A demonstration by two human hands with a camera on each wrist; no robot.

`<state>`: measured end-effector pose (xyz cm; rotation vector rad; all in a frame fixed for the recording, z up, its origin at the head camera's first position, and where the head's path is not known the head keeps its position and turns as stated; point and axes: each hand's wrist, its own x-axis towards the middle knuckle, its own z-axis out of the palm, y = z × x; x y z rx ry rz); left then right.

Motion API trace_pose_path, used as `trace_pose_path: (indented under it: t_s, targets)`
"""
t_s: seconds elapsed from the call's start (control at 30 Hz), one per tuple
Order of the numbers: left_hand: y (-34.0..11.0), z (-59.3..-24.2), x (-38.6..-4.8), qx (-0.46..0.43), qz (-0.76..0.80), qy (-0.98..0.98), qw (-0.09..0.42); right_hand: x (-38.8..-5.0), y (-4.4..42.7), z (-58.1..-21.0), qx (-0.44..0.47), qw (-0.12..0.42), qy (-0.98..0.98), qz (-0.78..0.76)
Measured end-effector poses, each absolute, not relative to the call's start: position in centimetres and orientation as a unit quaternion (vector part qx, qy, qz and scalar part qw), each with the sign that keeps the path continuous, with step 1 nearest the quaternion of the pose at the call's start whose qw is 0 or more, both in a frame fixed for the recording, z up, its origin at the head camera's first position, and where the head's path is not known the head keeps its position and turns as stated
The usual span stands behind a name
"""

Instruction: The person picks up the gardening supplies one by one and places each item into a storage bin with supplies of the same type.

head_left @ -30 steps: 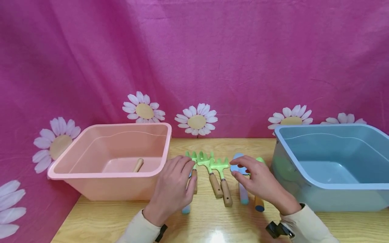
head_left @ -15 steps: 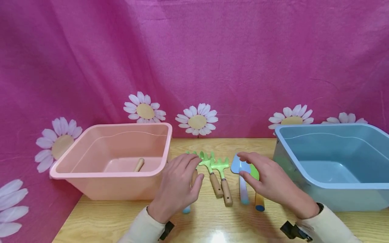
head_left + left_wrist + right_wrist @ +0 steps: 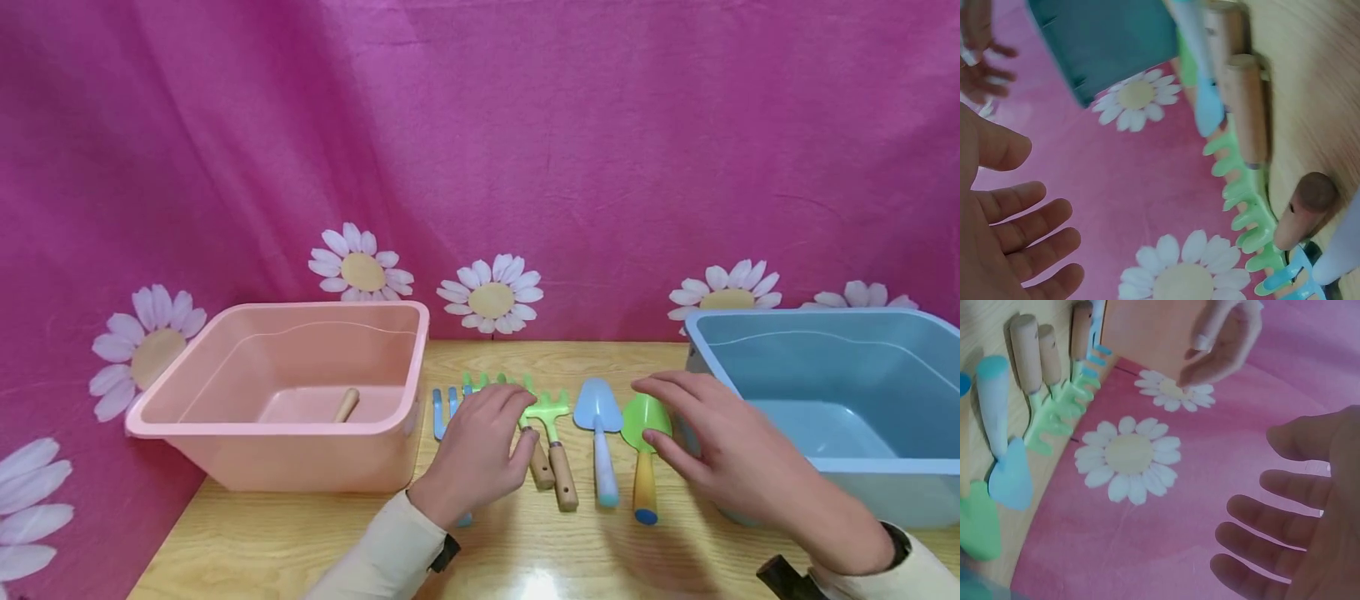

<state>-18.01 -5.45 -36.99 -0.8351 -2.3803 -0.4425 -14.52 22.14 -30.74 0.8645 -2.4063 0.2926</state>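
My left hand (image 3: 483,446) hovers over the tools in the head view, its fingers relaxed and holding nothing. Beneath it lie green hand rakes (image 3: 550,407) with wooden handles and a blue fork (image 3: 439,415), partly hidden. Further right, a blue trowel (image 3: 597,408) with a pale handle lies beside a green trowel (image 3: 636,423) with a yellow handle. My right hand (image 3: 738,462) is raised just right of the green trowel, fingers loosely bent around nothing. In the wrist views, the left palm (image 3: 985,231) and the right palm (image 3: 1316,531) both hold nothing.
A pink bin (image 3: 277,431) stands on the left with a wooden handle (image 3: 347,406) inside. The blue bin (image 3: 862,465) stands at the right, close behind my right hand. A magenta cloth (image 3: 570,167) with daisies hangs behind the wooden table (image 3: 247,542).
Both hands have moved right over the table. My left hand has uncovered the blue fork's tines, and my right hand has moved off the blue trowel to beside the green one. The tools lie unmoved.
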Motion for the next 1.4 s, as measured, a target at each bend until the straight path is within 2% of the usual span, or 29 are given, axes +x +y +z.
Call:
trace_pose_path:
  t_s: [0.37, 0.7, 0.9, 1.17, 1.4]
  targets:
    - [-3.3, -37.7, -19.7, -0.369, -0.046, -0.898, 0.235, -14.2, 24.9, -30.8, 0.337, 0.307, -0.885, 0.095]
    - [-0.4, -38.8, -21.7, -0.373, -0.065, -0.91, 0.167, -13.5, 27.4, -31.0, 0.305, 0.314, -0.896, 0.066]
    - [0.8, -39.1, -22.0, -0.373, -0.086, -0.91, 0.161, -13.0, 28.8, -31.1, 0.285, 0.312, -0.904, 0.066]
    - [2.7, -39.0, -22.2, -0.353, -0.157, -0.914, 0.124, -12.4, 31.8, -31.3, 0.238, 0.287, -0.927, 0.049]
    - [4.5, -39.2, -22.6, -0.329, -0.212, -0.918, 0.059, -12.2, 34.1, -32.7, 0.235, 0.348, -0.902, 0.102]
